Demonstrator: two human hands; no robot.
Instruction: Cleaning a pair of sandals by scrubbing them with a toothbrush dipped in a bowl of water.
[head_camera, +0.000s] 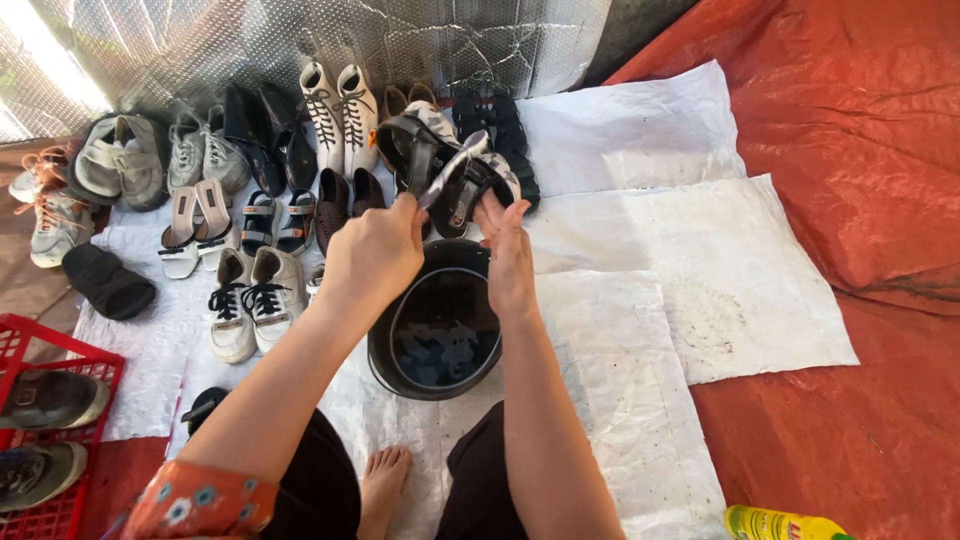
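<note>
1. Head view: left hand (375, 255) closed, pinching a brush (447, 172) against a black strappy sandal (455, 175).
2. Right hand (508, 255) gripping that sandal from beneath, straight above the black bucket (437, 325).
3. At ten o'clock, rows of shoes (255, 185) on white sheeting (640, 330).
</note>
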